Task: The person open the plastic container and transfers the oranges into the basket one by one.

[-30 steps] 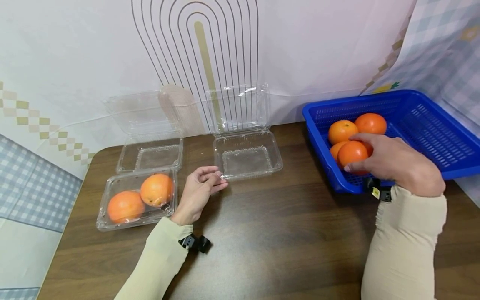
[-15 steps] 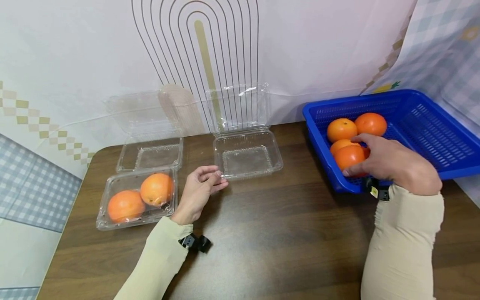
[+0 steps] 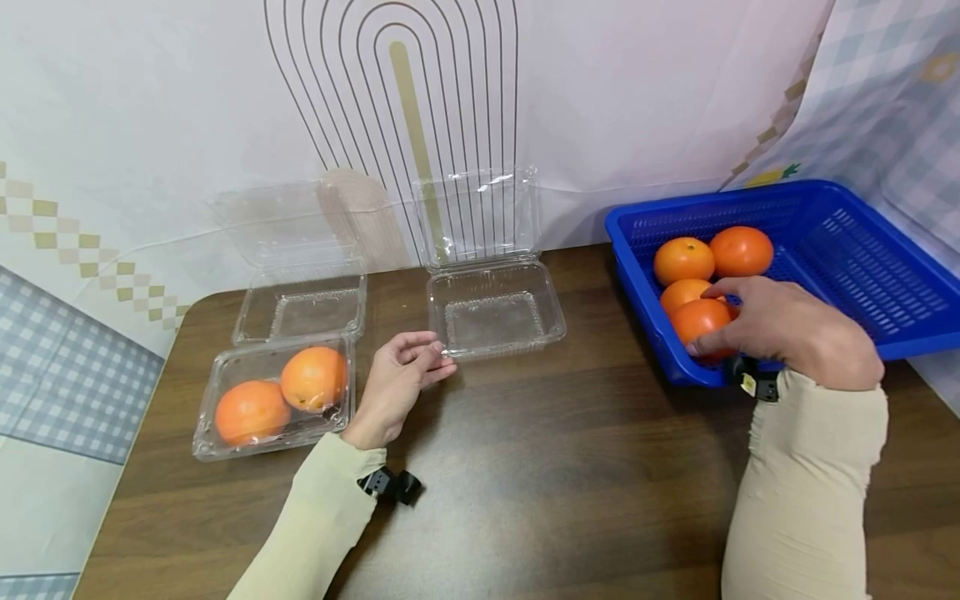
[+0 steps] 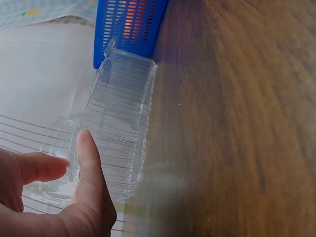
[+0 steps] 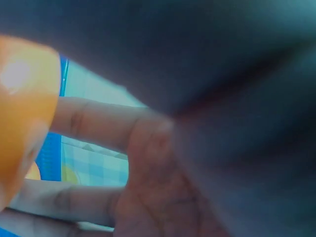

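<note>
In the head view, my left hand pinches the near left corner of a clear plastic clamshell box between thumb and fingers; its lid stands raised against the wall. The left wrist view shows the thumb and a finger at the rim of this clamshell box. My right hand reaches into the blue basket with its fingers round the nearest orange. In the right wrist view this orange lies against the fingertips. Close behind it is another orange, partly hidden.
Two more oranges, a left one and a right one, sit farther back in the basket. On the left, a second clamshell box stands with its lid up; in front of it, another box holds two oranges.
My right hand has shifted slightly left and down in the basket with the nearest orange, uncovering more of the orange behind. My left hand stays at the box's corner.
</note>
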Available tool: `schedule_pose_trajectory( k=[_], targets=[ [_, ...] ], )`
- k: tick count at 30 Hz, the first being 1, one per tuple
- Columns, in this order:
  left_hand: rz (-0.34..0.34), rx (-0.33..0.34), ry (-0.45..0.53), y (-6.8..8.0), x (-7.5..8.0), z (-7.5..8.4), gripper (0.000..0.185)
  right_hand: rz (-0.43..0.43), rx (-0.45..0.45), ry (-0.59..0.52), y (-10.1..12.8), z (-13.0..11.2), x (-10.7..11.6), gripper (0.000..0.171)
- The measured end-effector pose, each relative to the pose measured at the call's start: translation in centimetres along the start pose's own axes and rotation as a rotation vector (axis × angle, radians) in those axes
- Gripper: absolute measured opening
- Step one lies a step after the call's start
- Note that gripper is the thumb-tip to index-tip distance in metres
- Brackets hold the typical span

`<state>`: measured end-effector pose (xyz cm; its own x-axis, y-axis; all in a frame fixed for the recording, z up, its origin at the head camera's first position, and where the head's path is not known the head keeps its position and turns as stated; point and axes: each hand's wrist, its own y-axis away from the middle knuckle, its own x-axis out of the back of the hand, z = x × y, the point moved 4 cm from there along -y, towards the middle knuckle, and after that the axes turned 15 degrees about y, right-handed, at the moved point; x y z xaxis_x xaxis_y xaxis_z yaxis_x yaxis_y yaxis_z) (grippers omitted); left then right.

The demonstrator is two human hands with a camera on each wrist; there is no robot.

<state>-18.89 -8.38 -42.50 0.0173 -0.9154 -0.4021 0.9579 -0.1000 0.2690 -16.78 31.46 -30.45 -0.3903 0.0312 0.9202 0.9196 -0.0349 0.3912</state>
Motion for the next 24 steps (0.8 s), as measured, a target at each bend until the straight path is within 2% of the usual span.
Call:
schedule_pose_trajectory(
  k=[10,16,24],
  targets=[
    [0.006,-0.007,0.007,-0.07,-0.03,-0.08,0.035,-0.049,-0.01,0.01,0.0,0.41,-0.26,0.093],
    [0.004,-0.012,0.015,-0.01,-0.02,-0.09,0.036,-0.04,0.02,0.044,-0.42,0.67,-0.4,0.098],
    [0.002,-0.013,0.014,-0.13,-0.01,-0.14,0.035,0.026,0.089,0.072,-0.69,0.14,-0.33,0.073]
  ],
)
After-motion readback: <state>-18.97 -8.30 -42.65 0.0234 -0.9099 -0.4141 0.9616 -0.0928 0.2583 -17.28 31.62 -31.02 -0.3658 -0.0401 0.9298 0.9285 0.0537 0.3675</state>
